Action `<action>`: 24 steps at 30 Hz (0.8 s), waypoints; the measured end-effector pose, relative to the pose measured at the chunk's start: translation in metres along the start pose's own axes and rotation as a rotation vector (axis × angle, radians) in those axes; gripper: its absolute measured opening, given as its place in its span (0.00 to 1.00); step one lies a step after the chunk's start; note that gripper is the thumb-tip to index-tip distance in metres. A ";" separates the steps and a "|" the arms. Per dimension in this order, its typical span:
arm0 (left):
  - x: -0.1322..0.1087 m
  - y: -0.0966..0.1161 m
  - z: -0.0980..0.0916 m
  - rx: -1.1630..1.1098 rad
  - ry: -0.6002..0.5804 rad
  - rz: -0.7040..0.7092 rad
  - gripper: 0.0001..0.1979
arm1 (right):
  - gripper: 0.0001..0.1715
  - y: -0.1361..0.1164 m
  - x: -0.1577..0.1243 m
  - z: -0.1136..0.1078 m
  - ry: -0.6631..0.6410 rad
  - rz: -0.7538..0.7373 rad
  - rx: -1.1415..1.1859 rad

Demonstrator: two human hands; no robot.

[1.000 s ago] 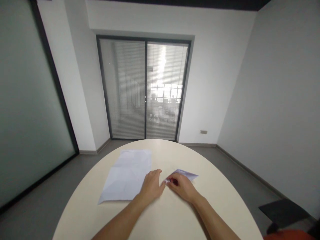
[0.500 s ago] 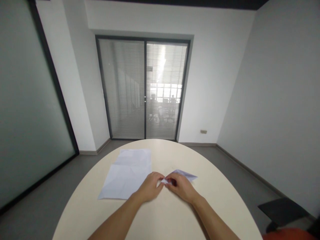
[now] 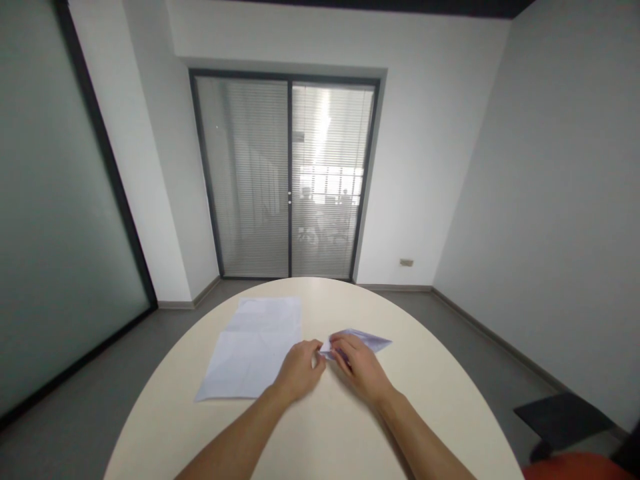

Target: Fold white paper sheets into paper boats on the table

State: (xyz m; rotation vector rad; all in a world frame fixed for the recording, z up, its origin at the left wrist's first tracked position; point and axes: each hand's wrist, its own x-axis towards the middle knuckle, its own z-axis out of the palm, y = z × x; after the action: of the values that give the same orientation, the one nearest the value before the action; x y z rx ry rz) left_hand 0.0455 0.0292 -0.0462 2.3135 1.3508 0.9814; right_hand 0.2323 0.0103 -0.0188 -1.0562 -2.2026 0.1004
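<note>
A small folded piece of white paper (image 3: 367, 341) lies on the round cream table (image 3: 325, 433), pointing to the right. My right hand (image 3: 361, 369) rests over its left part with the fingers curled on the paper. My left hand (image 3: 300, 369) meets it from the left, its fingertips pinching the paper's left tip. A flat creased white sheet (image 3: 255, 347) lies just left of my left hand, untouched.
Beyond the table stand glass sliding doors with blinds (image 3: 287, 177). A frosted glass wall (image 3: 50, 220) runs along the left. A dark chair (image 3: 563, 417) and something orange (image 3: 575, 467) sit at the lower right.
My left hand has gone from lying flat beside the sheet to pinching the folded paper's left tip. Both hands and the folded paper have shifted slightly away from me.
</note>
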 end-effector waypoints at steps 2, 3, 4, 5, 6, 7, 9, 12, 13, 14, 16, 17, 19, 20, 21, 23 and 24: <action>0.000 0.005 0.002 0.027 0.068 -0.047 0.12 | 0.13 -0.001 0.002 0.000 0.026 -0.037 -0.051; 0.000 0.008 0.003 0.026 0.096 -0.072 0.14 | 0.13 -0.001 0.003 0.001 0.032 -0.047 -0.078; -0.001 0.010 0.005 0.015 0.120 -0.096 0.17 | 0.13 -0.001 0.003 0.001 0.037 -0.054 -0.102; -0.002 0.013 0.006 -0.001 0.139 -0.112 0.20 | 0.13 0.000 0.003 0.002 0.041 -0.059 -0.123; -0.003 0.015 0.006 -0.015 0.151 -0.117 0.24 | 0.13 0.000 0.003 0.003 0.042 -0.065 -0.139; -0.003 0.017 0.007 -0.024 0.157 -0.106 0.26 | 0.12 0.001 0.002 0.003 0.039 -0.069 -0.151; -0.005 0.021 0.005 -0.025 0.154 -0.057 0.26 | 0.11 0.002 0.001 0.004 0.024 -0.071 -0.160; -0.006 0.022 0.002 -0.016 0.140 -0.007 0.17 | 0.09 0.002 0.000 0.005 -0.009 -0.066 -0.155; -0.006 0.022 0.001 -0.014 0.133 -0.005 0.15 | 0.09 0.002 0.000 0.005 -0.016 -0.062 -0.151; -0.006 0.021 0.001 -0.011 0.126 -0.007 0.14 | 0.09 0.002 0.000 0.005 -0.021 -0.059 -0.143; -0.005 0.020 0.002 -0.008 0.117 -0.016 0.13 | 0.09 0.002 0.000 0.004 -0.026 -0.061 -0.115; -0.005 0.018 0.003 -0.010 0.117 -0.026 0.13 | 0.09 0.003 0.000 0.003 -0.021 -0.066 -0.102; -0.004 0.015 0.005 -0.032 0.136 -0.063 0.13 | 0.10 0.009 -0.001 0.000 0.015 -0.056 -0.097; -0.003 0.014 0.006 -0.055 0.157 -0.086 0.13 | 0.12 0.014 -0.003 -0.002 0.058 -0.034 -0.111; -0.002 0.012 0.008 -0.086 0.182 -0.110 0.12 | 0.14 0.020 -0.004 -0.005 0.103 0.011 -0.129; 0.001 0.007 0.009 -0.168 0.248 -0.156 0.11 | 0.17 0.035 -0.010 -0.012 0.203 0.117 -0.172; 0.002 0.005 0.010 -0.212 0.274 -0.176 0.09 | 0.16 0.043 -0.013 -0.015 0.216 0.165 -0.171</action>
State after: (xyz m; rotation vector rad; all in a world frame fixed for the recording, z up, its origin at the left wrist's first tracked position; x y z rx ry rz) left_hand 0.0559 0.0295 -0.0499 1.9231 1.4418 1.3482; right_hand 0.2754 0.0262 -0.0293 -1.2798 -1.9543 -0.1258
